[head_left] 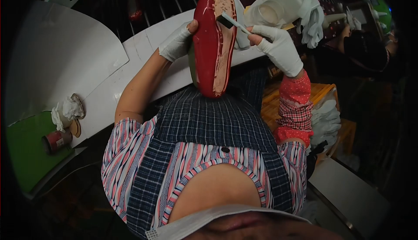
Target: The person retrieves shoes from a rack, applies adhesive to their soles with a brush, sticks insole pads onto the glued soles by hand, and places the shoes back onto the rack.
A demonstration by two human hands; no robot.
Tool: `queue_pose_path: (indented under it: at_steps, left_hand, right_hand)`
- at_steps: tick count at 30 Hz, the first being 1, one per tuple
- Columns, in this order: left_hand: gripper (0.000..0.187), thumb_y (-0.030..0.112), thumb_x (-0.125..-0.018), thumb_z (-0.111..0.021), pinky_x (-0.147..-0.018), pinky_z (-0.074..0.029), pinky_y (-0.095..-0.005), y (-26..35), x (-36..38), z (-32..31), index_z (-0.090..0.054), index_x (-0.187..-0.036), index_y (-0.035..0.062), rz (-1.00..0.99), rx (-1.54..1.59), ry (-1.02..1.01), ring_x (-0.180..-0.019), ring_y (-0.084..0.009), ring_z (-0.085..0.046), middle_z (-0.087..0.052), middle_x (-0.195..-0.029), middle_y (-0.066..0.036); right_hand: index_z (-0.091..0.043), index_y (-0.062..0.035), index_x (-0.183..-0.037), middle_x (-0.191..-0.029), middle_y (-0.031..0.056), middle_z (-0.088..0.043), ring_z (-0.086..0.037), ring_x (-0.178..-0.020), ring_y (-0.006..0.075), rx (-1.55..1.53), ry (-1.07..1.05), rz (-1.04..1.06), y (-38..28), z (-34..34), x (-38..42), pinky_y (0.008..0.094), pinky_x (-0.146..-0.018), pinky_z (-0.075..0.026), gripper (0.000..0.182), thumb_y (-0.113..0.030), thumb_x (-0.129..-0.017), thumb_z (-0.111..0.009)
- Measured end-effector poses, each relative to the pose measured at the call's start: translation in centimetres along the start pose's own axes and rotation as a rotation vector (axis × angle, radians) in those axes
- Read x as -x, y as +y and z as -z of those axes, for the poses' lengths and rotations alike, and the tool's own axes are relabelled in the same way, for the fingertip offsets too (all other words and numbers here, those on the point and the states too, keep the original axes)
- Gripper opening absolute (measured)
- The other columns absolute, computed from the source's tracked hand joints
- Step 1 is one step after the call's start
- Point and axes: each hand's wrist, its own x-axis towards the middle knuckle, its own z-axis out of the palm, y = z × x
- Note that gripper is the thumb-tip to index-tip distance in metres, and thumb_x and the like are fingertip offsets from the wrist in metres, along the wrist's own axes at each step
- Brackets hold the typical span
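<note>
A free stretch of white table [135,59] lies left of the left hand [176,43], wide enough for a hand to pass; toward the near left, a crumpled white bundle [72,107] and a dark red tin [58,142] obstruct it. Between the hands, the red shoe [204,44] and the brush [235,23] bar a straight crossing. Beyond the right hand [278,50], a white container [283,3] and hanging gloves [311,26] block the far right. Nearer, a gap opens between shoe and right sleeve [294,103].
</note>
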Motion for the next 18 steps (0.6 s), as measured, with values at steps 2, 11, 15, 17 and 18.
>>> queue_pose_path:
  at_steps: [2,11,15,17,18]
  left_hand:
    - [0.093,0.077,-0.067,-0.053,-0.081,-0.054,-0.0359,0.0,-0.3,-0.9,-0.047,-0.122,0.0028,0.015,0.126,0.166,-0.096,-0.0243,-0.063,-0.060,-0.105,-0.015]
    - [0.072,0.064,-0.081,-0.049,-0.072,-0.058,-0.0327,0.0,0.1,-1.8,-0.050,-0.121,0.0045,0.003,0.305,0.152,-0.089,-0.0219,-0.066,-0.063,-0.105,-0.014]
    - [0.075,0.066,-0.079,-0.050,-0.076,-0.057,-0.0333,-0.3,-0.6,-0.7,-0.049,-0.122,0.0042,0.014,0.283,0.182,-0.092,-0.0218,-0.065,-0.062,-0.107,-0.013]
    - [0.076,0.066,-0.078,-0.051,-0.077,-0.057,-0.0332,-0.5,-0.8,-0.5,-0.049,-0.122,0.0042,0.022,0.309,0.194,-0.093,-0.0215,-0.065,-0.061,-0.108,-0.013]
    - [0.076,0.066,-0.078,-0.051,-0.078,-0.056,-0.0335,-0.5,-0.8,-0.6,-0.049,-0.122,0.0041,0.015,0.294,0.212,-0.095,-0.0214,-0.064,-0.061,-0.109,-0.014]
  right_hand:
    - [-0.062,0.0009,-0.109,-0.081,0.0034,-0.063,-0.056,-0.073,0.0084,0.029,0.102,0.066,0.6,0.4,-0.5,0.0212,-0.066,-0.045,0.029,-0.019,-0.087,-0.061]
    - [-0.063,-0.0037,-0.108,-0.083,0.0076,-0.065,-0.059,-0.074,0.0129,0.211,0.296,0.249,4.3,0.7,-1.4,0.0250,-0.068,-0.047,0.026,-0.018,-0.087,-0.060]
    - [-0.063,-0.0022,-0.108,-0.083,0.0073,-0.066,-0.059,-0.073,0.0100,0.120,0.165,0.093,3.5,-1.1,0.6,0.0228,-0.065,-0.047,0.024,-0.012,-0.087,-0.060]
    - [-0.063,-0.0018,-0.110,-0.081,0.0048,-0.064,-0.056,-0.071,0.0084,0.079,0.129,0.032,3.2,-1.6,1.6,0.0213,-0.065,-0.045,0.025,-0.012,-0.087,-0.060]
    - [-0.062,-0.0014,-0.111,-0.079,0.0023,-0.062,-0.053,-0.070,0.0069,0.046,0.102,-0.015,3.1,-1.9,2.2,0.0199,-0.064,-0.044,0.026,-0.011,-0.087,-0.060]
